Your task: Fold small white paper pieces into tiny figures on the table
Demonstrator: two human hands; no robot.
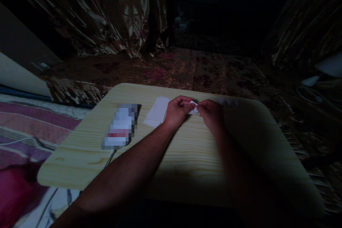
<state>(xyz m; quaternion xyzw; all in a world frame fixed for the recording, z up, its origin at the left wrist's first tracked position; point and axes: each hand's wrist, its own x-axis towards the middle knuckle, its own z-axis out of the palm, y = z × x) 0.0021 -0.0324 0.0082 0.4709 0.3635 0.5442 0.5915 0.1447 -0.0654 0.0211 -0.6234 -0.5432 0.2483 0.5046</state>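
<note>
Between my two hands is a small piece of white paper (193,107), above the middle of a pale wood-grain table (187,171). My left hand (177,110) is closed, its thumb pressing on the paper. My right hand (211,112) pinches the paper's right edge with thumb and finger. Part of the paper is hidden behind the fingers. Just left of my left hand lies a loose stack of white paper sheets (157,111), spread a little at its lower edge.
A phone (120,126), blurred out, lies on the table's left with a cable (109,157) running from it. Small pale pieces (229,103), dim, sit beyond my right hand. Striped bedding (34,121) is at left, a patterned cloth ledge (160,71) and curtains (128,10) behind.
</note>
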